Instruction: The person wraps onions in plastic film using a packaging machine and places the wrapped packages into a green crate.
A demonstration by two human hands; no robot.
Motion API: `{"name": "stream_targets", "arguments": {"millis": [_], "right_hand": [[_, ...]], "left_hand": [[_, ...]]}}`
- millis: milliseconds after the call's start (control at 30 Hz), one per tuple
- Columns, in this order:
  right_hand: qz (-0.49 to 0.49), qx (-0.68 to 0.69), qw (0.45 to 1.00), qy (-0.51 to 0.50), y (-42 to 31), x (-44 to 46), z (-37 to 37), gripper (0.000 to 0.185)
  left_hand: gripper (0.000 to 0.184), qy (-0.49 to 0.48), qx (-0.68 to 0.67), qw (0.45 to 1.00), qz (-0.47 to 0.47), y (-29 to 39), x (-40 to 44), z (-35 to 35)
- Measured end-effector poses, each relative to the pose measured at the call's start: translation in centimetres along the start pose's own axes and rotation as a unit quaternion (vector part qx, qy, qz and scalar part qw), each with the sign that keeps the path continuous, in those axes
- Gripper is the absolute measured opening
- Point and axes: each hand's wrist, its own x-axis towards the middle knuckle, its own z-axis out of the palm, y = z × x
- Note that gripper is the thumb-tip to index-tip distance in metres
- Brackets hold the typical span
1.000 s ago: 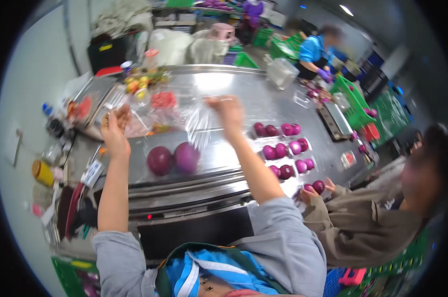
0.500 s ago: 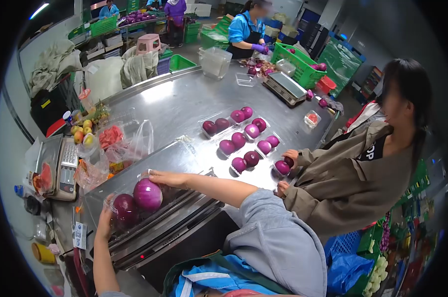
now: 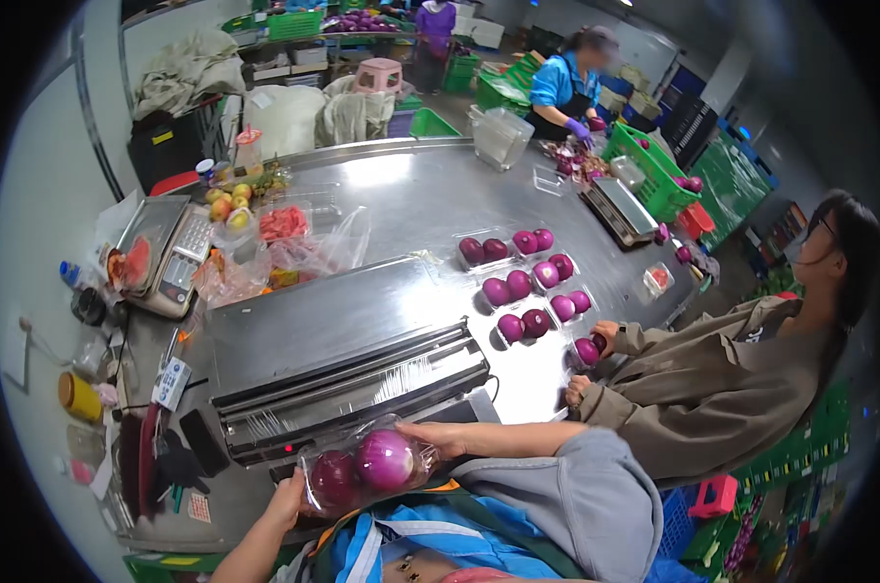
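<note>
A clear plastic pack of two red onions is held close to my body, with loose film around it. My left hand is closed on its left end. At the right end, my right hand grips it, fingers partly behind the film. Just beyond the pack stands the film wrapping machine, its flat metal plate bare and a red light lit on its front. To its right, several two-onion trays sit in rows on the steel table.
A person in a brown jacket stands at the right, one hand at an onion tray. Across the table, a person in blue handles onions beside a green crate. Scales, fruit and plastic bags lie at the left.
Both hands have brought the onion pack off the machine's plate and toward my body. The view has turned left. The neighbouring person's hand stays at the tray.
</note>
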Motion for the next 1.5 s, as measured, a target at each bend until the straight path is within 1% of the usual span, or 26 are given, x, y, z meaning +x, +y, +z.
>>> {"name": "stream_targets", "arguments": {"millis": [167,233,267,333,433,500,533,567,600,633,667,700,767,1000,1033,1100,1133,1167,1200,1233,1300,1367,1400,1433,1467,1500], "right_hand": [[-0.107,0.008,0.993,0.052,5.6,-1.3,-1.8,0.047],[-0.256,-0.222,0.911,0.236,9.2,-1.2,-2.9,0.036],[-0.250,-0.221,0.913,0.234,10.1,-1.2,-3.2,0.036],[-0.236,-0.079,0.918,0.310,10.6,-1.9,-2.1,0.031],[-0.220,0.043,0.945,0.238,9.4,-7.7,0.1,0.033],[-0.131,-0.006,0.954,0.271,11.6,-8.8,-0.5,0.034],[-0.172,-0.104,0.942,0.269,15.8,-6.5,-5.1,0.033],[-0.067,0.097,0.974,0.192,15.2,-7.1,-2.8,0.033],[-0.046,0.127,0.979,0.154,16.0,-5.5,-3.0,0.032],[-0.038,0.051,0.974,0.217,16.9,-3.5,-3.0,0.033],[-0.036,0.085,0.968,0.234,17.1,-1.1,-1.8,0.025],[-0.034,0.119,0.960,0.250,17.2,1.2,-0.5,0.021],[-0.075,0.060,0.984,0.151,16.2,3.8,1.0,0.021],[-0.112,-0.196,0.974,0.019,13.3,-0.1,3.7,0.026],[-0.118,-0.309,0.944,0.006,13.3,0.0,4.1,0.027],[-0.183,-0.581,0.793,-0.012,11.8,-0.8,4.3,0.030],[-0.210,-0.564,0.799,0.004,10.3,-1.4,4.0,0.031],[-0.166,-0.347,0.923,0.032,7.6,-1.9,4.3,0.040],[-0.207,-0.223,0.952,-0.023,6.1,-3.3,7.8,0.054],[-0.252,-0.332,0.900,-0.124,5.3,-3.5,11.2,0.062],[-0.164,-0.615,0.762,-0.121,4.9,-1.3,13.9,0.082],[-0.115,-0.404,0.895,-0.151,5.3,2.3,14.9,0.084],[-0.119,-0.366,0.909,-0.158,5.8,3.7,15.3,0.083],[-0.119,-0.326,0.924,-0.161,6.3,5.1,16.2,0.082],[-0.147,-0.324,0.922,-0.153,7.1,6.4,18.2,0.080],[-0.181,-0.378,0.899,-0.130,8.4,7.7,21.4,0.081]], "left_hand": [[0.035,-0.033,-0.022,0.993,0.110,-3.7,-2.8,-0.3],[0.031,0.050,-0.047,0.980,0.188,-5.0,-3.0,0.2],[0.031,0.091,-0.075,0.969,0.219,-5.1,-3.1,0.9],[0.034,0.146,-0.172,0.942,0.250,-4.1,-3.5,1.6],[0.037,0.086,-0.313,0.929,0.176,-4.4,-8.0,1.0],[0.040,0.121,-0.205,0.970,0.047,-9.5,-9.2,-1.1],[0.041,0.123,-0.128,0.984,0.015,-11.8,-8.7,-1.1],[0.043,0.124,-0.049,0.991,-0.017,-14.0,-7.5,-1.0],[0.040,0.034,-0.066,0.997,-0.026,-16.3,-5.4,-1.8],[0.028,-0.031,0.218,0.955,0.199,-18.9,-2.8,-1.6],[0.025,0.036,0.444,0.787,0.427,-20.5,-0.5,-1.1],[0.028,0.034,0.251,0.956,0.150,-19.3,0.4,1.3],[0.034,-0.124,0.064,0.976,0.166,-16.1,1.0,4.8],[0.037,-0.312,-0.007,0.926,0.214,-7.7,-4.6,8.4],[0.037,-0.322,-0.005,0.917,0.235,-6.8,-5.5,8.3],[0.038,-0.332,-0.006,0.902,0.277,-5.8,-7.4,8.4],[0.039,-0.331,-0.025,0.895,0.300,-5.5,-8.3,8.4],[0.039,-0.324,-0.048,0.884,0.333,-5.4,-9.2,8.2],[0.040,-0.309,-0.075,0.872,0.372,-5.3,-10.3,8.0],[0.040,-0.285,-0.097,0.859,0.415,-5.5,-11.3,7.8],[0.041,-0.204,-0.100,0.842,0.489,-7.1,-12.9,7.2],[0.057,-0.217,-0.065,0.897,0.379,-10.1,-12.6,5.4],[0.060,-0.303,-0.334,0.853,0.263,-11.7,-12.7,3.7],[0.065,-0.376,-0.571,0.716,0.138,-12.9,-13.7,2.4],[0.077,-0.253,-0.522,0.766,0.278,-11.9,-17.7,1.7],[0.080,-0.031,-0.383,0.839,0.385,-13.4,-18.4,0.2]]}}
